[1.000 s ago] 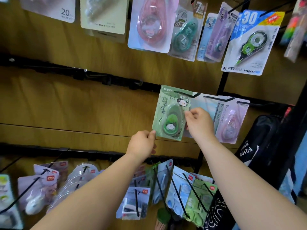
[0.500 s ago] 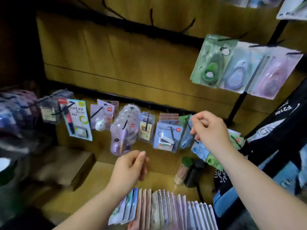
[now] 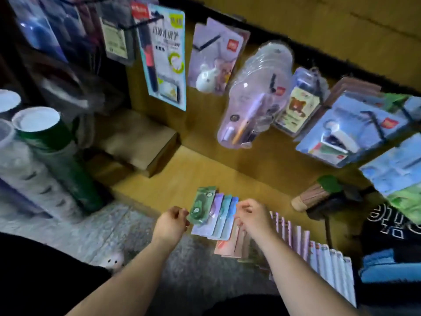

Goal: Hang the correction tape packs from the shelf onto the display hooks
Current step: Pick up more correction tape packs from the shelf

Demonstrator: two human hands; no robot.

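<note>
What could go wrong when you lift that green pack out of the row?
The left hand seems to pinch the green pack only by its edge, so it might slip. It rests against the purple pack beside it, so pulling could tip the row. The right hand hangs close over the packs and could knock them.

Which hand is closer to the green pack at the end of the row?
Left. The left hand touches the green pack at its lower-left edge, apparently pinching it; the right hand is to its right, beyond the neighbouring packs.
</note>
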